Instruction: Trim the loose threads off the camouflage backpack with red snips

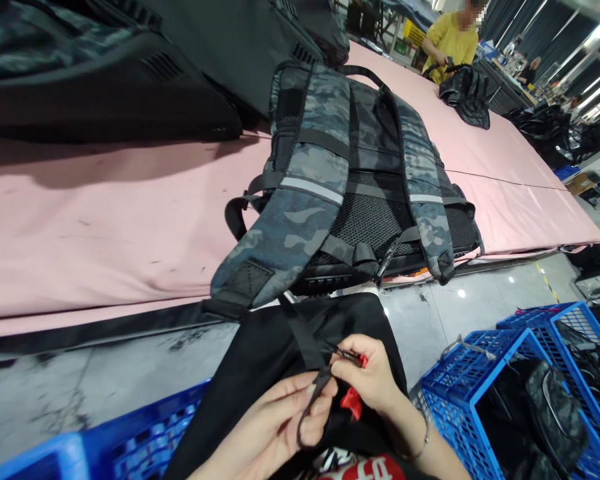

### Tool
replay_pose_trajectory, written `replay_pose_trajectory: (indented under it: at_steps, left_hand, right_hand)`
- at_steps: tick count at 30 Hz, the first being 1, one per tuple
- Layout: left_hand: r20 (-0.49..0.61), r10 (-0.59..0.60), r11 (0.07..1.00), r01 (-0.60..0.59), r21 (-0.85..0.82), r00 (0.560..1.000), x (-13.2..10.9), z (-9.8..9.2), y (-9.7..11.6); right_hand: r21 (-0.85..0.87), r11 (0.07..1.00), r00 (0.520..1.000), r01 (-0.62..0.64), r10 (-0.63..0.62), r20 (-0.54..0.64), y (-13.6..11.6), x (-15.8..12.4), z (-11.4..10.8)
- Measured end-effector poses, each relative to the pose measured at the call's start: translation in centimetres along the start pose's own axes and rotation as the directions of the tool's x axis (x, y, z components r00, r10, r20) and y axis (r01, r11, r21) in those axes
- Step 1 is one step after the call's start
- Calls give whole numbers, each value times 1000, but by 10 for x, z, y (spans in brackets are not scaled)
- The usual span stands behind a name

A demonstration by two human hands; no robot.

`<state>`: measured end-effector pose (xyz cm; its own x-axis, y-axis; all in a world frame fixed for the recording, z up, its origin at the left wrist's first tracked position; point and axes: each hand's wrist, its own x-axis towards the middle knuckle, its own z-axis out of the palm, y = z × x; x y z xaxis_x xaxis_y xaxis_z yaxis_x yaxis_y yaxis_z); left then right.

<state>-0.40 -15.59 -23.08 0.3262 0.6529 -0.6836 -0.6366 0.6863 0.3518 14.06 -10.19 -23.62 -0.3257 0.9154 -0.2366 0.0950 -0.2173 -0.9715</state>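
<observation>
A camouflage backpack (380,167) lies on the pink-covered table with its shoulder straps up. From its lower edge a black webbing strap (303,333) runs down over the black cloth on my lap. My left hand (290,413) pinches the end of this strap, which bends into a loop. Close beside it, touching the strap's end, my right hand (367,373) is closed on a small dark tool (347,355) with red material (351,403) hanging by it. The tool's exact kind is hard to make out.
Large dark bags (180,73) stand on the pink table (105,227) at the back left. Blue crates (475,367) with black bags are at right, another blue crate (145,433) at lower left. A person in yellow (453,40) handles a black bag (467,93) beyond.
</observation>
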Motion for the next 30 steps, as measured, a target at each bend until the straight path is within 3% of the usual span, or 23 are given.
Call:
replay_pose_trajectory:
  at_steps: [3,5,8,10,13,17,21,25,26,28,30]
  left_hand:
    - [-118,158,978,-138,156,980,-1,-5,0]
    - [-163,349,889,-271,370,923,-2,-10,1]
    - [-160,512,728,-328,602,844,-3,-17,2]
    - [-159,509,743,-339,577,846,-2,-19,2]
    - [-168,441,846,-345,407,882,0,-16,4]
    - [-192,403,896,-343,283,895,1,-11,9]
    - [-197,408,896,-350,272,892,1,-12,7]
    - [-179,454,841,-354,408,873,5,-23,7]
    - [-192,501,807,-375,455,844,7,-27,10]
    - [-244,639,720,-456,523,729,11,-33,23]
    - [-288,791,589,-544,598,540,10,-35,41]
  right_hand:
    - [34,999,999,-31,32,-12,1,-1,0]
    - [48,998,999,-48,48,-9,2,-1,0]
    - [31,999,999,-37,37,-17,3,-1,2]
    - [12,1000,999,9,-9,-46,3,-2,1]
    - [-41,995,992,93,-96,-76,4,-7,-5]
    - [-145,970,978,195,-203,-47,5,-16,-18]
    - [-349,861,922,370,-385,26,6,-20,-22]
    - [-386,826,892,411,-451,-15,11,-21,-21]
    - [-366,839,894,403,-447,-39,12,-21,-22]
    - [-308,879,907,363,-410,-101,15,-22,-24]
    - [-238,924,925,301,-343,-162,18,-22,-27]
